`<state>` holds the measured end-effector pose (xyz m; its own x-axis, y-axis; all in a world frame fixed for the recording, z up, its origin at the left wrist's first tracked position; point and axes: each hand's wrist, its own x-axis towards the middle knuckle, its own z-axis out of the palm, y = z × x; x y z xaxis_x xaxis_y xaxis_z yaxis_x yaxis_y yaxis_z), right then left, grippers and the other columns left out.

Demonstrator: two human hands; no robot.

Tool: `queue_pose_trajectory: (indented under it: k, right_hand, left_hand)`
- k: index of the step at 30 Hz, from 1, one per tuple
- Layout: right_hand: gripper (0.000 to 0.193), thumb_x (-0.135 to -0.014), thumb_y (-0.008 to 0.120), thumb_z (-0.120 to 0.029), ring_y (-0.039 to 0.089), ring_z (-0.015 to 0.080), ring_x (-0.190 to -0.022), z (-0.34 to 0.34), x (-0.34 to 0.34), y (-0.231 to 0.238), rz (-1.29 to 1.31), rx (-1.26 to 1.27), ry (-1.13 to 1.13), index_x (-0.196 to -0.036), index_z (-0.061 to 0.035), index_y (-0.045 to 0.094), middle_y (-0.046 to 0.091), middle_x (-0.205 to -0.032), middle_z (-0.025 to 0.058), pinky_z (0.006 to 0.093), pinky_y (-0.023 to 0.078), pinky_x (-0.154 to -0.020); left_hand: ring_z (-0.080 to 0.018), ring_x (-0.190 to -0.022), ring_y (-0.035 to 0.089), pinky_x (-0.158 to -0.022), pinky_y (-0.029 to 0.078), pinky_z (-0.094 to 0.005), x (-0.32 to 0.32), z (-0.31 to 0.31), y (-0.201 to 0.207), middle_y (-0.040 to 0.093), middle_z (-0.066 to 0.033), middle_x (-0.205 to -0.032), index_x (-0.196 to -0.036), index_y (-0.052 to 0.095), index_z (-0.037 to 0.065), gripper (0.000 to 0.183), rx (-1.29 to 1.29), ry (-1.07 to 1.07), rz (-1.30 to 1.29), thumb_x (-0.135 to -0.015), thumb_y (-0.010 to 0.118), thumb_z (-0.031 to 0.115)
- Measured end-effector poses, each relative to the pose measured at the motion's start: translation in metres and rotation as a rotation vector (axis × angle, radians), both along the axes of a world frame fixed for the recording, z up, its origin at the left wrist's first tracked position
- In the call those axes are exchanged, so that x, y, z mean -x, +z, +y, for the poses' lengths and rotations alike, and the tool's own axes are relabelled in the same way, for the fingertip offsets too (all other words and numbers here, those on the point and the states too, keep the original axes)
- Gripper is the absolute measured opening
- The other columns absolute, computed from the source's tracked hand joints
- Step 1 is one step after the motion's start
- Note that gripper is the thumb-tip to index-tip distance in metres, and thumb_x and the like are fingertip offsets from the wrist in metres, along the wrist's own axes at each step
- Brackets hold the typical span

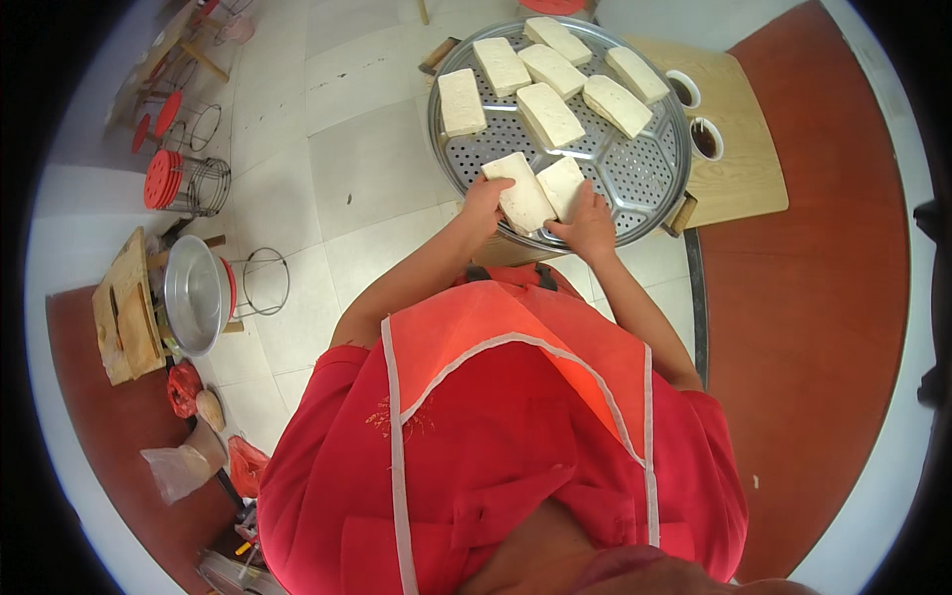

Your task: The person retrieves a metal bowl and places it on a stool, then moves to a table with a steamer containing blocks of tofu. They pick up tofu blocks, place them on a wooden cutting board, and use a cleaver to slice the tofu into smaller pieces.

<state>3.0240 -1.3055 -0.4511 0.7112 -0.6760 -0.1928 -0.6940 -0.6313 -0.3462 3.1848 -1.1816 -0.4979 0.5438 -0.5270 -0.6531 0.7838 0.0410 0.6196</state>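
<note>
Several white tofu blocks (550, 114) lie on a round perforated metal steamer tray (635, 174). My left hand (483, 206) grips the near-left tofu block (522, 195) by its left side, thumb on top and the other fingers mostly hidden. At the tray's near edge, my right hand (589, 228) is closed around the right side and near end of another tofu block (561, 185), which is partly covered by the fingers. These two blocks sit side by side, tilted, their edges close together. The remaining blocks are spread over the far and middle parts of the tray.
The tray rests on a wooden table (744, 183), with two white cups (716, 154) of dark liquid to its right. Farther left are stacked red stools (159, 180), a metal basin (188, 297), a wooden board (124, 317) and plastic bags (183, 387). A red-brown wall panel (823, 297) borders the right.
</note>
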Motion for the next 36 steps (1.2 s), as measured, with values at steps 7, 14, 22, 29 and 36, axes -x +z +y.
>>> queue_pose_trajectory:
  k: [7, 14, 22, 29, 36]
  right_hand:
    - [0.105, -0.067, 0.081, -0.03, 0.049, 0.0361, -0.117, 0.007, -0.006, -0.001, -0.006, 0.186, 0.041, -0.15, -0.011, 0.02, 0.046, -0.127, 0.0179, 0.0506, 0.045, -0.092]
    - [0.093, -0.069, 0.078, -0.022, 0.054, 0.0353, -0.113, -0.025, -0.01, -0.016, -0.148, -0.022, 0.066, -0.147, -0.0066, 0.03, 0.052, -0.124, 0.0194, 0.0449, 0.046, -0.094]
    - [0.068, -0.076, 0.075, -0.019, 0.06, 0.019, -0.106, -0.057, -0.014, 0.007, -0.484, -1.407, -0.2, -0.136, 0.0, 0.048, 0.062, -0.117, 0.0116, 0.0313, 0.048, -0.091]
    - [0.074, -0.074, 0.077, -0.029, 0.052, 0.0381, -0.118, 0.023, -0.061, 0.016, -0.454, -0.2, 0.218, -0.134, 0.0013, 0.047, 0.052, -0.131, 0.0224, 0.0422, 0.042, -0.101]
    - [0.084, -0.073, 0.078, -0.038, 0.048, 0.0385, -0.123, -0.042, -0.099, 0.016, -0.403, 0.214, 0.169, -0.138, -0.0007, 0.041, 0.049, -0.134, 0.0226, 0.0445, 0.042, -0.1]
  left_hand:
    - [-0.0282, -0.102, 0.065, -0.087, 0.054, -0.0453, -0.012, 0.003, 0.005, 0.063, -0.0117, -0.114, -0.123, 0.053, 0.003, 0.037, 0.022, -0.029, 0.051, -0.087, 0.06, 0.009]
    - [-0.0254, -0.108, 0.061, -0.095, 0.05, -0.0432, -0.016, 0.007, -0.001, 0.062, -0.0106, -0.118, -0.125, 0.052, 0.002, 0.038, 0.111, -0.013, 0.191, -0.092, 0.059, 0.019]
    - [-0.0245, -0.117, 0.056, -0.102, 0.044, -0.042, -0.012, 0.008, 0.014, 0.058, -0.008, -0.127, -0.132, 0.05, 0.006, 0.049, 0.111, -0.05, 0.174, -0.098, 0.05, 0.042]
    - [-0.0247, -0.132, 0.045, -0.109, 0.036, -0.0413, -0.006, 0.007, 0.018, 0.048, -0.0091, -0.142, -0.141, 0.042, 0.009, 0.064, 0.397, -0.113, 0.114, -0.099, 0.035, 0.057]
    - [-0.0278, -0.12, 0.054, -0.104, 0.04, -0.0453, -0.006, 0.005, 0.011, 0.056, -0.0105, -0.131, -0.138, 0.043, 0.005, 0.057, 0.227, -0.101, 0.064, -0.088, 0.065, 0.022]
